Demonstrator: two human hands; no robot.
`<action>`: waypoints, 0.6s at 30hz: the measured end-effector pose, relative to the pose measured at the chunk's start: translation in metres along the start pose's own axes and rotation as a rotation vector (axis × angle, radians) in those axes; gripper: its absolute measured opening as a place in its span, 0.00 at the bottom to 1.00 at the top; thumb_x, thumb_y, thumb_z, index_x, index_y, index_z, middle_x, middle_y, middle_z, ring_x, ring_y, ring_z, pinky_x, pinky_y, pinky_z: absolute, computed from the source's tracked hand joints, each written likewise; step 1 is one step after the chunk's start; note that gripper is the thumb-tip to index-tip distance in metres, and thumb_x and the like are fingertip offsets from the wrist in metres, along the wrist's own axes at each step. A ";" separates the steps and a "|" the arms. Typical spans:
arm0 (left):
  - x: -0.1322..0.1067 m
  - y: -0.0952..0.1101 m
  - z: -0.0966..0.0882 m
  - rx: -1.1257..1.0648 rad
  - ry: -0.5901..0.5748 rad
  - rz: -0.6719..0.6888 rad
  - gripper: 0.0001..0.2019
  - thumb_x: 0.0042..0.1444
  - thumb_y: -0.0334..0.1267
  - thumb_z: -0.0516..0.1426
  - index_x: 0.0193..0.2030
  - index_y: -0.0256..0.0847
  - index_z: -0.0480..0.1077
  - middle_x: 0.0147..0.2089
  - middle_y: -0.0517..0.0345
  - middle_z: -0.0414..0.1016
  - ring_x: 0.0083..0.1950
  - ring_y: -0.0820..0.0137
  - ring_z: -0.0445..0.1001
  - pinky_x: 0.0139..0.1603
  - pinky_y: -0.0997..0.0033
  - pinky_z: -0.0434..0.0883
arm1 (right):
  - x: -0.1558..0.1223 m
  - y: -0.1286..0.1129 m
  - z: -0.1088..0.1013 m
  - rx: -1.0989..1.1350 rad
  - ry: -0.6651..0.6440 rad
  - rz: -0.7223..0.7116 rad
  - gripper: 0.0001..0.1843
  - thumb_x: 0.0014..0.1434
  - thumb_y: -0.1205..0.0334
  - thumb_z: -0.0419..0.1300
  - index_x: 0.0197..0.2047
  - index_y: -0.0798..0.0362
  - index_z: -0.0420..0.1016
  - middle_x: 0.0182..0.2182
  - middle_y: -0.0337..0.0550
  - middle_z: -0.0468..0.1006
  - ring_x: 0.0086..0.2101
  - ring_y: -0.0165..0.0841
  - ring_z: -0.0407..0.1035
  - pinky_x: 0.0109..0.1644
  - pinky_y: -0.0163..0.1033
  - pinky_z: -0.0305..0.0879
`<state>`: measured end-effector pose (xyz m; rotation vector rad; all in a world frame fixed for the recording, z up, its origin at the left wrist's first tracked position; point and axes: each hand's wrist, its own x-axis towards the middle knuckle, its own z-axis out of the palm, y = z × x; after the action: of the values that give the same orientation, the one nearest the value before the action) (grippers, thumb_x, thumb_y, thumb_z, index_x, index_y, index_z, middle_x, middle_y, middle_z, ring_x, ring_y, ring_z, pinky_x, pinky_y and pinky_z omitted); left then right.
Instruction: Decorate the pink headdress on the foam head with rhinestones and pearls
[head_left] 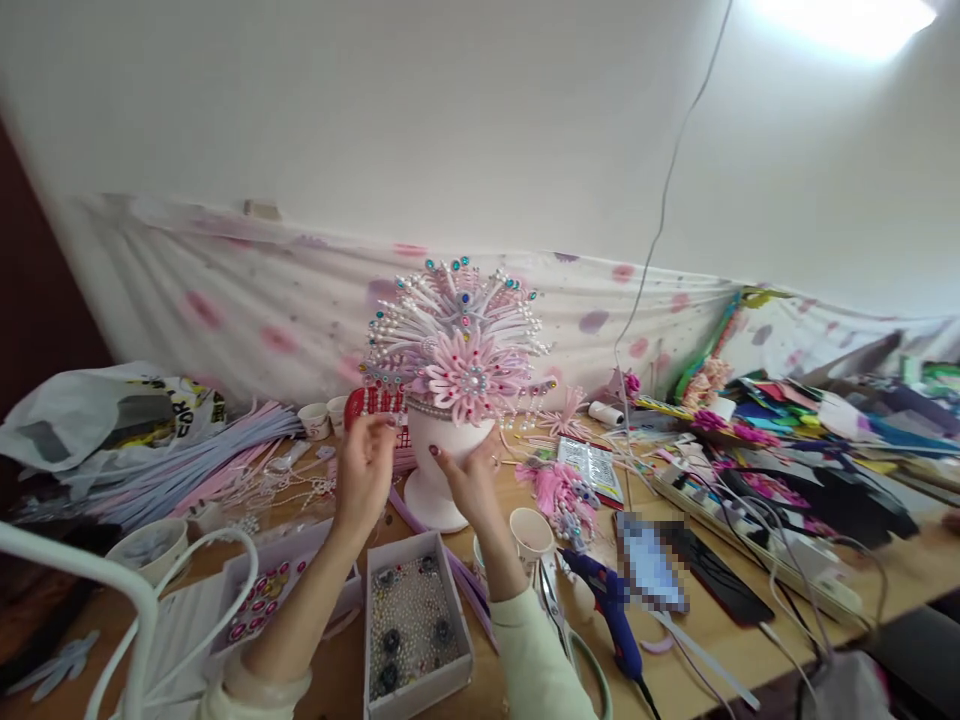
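Observation:
A pink and white headdress (465, 345) with a large pink flower, pearl-tipped spikes and blue stones sits on a white mannequin head (431, 455). My right hand (474, 488) holds the head low on its right side, thumb across the front and the other fingers partly hidden. At the left edge of the headdress, close to its hanging bead strands, my left hand (366, 468) has its fingers bent and pinched together. Whatever lies between those fingertips is too small to make out.
A box of beads (416, 620) lies in front, beside a tray of pink gems (259, 600). Scissors (553, 605), a blue glue gun (611, 605), phone (720, 575) and power strip (757, 545) are on the right. Fuzzy stems (187, 465) lie left. A white curved stand (127, 590) crosses the lower left.

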<state>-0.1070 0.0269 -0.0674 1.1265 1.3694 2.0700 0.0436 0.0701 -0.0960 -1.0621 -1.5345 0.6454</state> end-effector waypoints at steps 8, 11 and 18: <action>-0.013 -0.010 0.033 0.241 -0.224 0.043 0.42 0.38 0.46 0.72 0.61 0.41 0.64 0.67 0.39 0.70 0.71 0.47 0.66 0.72 0.45 0.62 | -0.034 -0.030 0.031 -0.175 0.100 0.147 0.49 0.61 0.63 0.54 0.76 0.77 0.35 0.74 0.87 0.41 0.75 0.67 0.31 0.70 0.76 0.47; -0.007 -0.016 0.035 0.308 -0.194 0.077 0.42 0.36 0.45 0.73 0.59 0.44 0.62 0.66 0.40 0.68 0.73 0.44 0.64 0.73 0.42 0.61 | -0.045 -0.037 0.030 -0.212 0.045 0.144 0.50 0.57 0.68 0.56 0.76 0.78 0.39 0.74 0.86 0.44 0.76 0.66 0.31 0.69 0.74 0.51; -0.003 -0.023 0.036 0.398 -0.165 0.125 0.42 0.35 0.44 0.74 0.55 0.46 0.58 0.64 0.37 0.67 0.71 0.37 0.64 0.69 0.34 0.64 | -0.057 -0.040 0.016 -0.230 -0.042 0.108 0.54 0.52 0.71 0.59 0.76 0.78 0.40 0.75 0.82 0.45 0.76 0.62 0.36 0.74 0.68 0.47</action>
<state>-0.0786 0.0547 -0.0822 1.5415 1.7102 1.7784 0.0163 0.0045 -0.0929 -1.3196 -1.6247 0.5773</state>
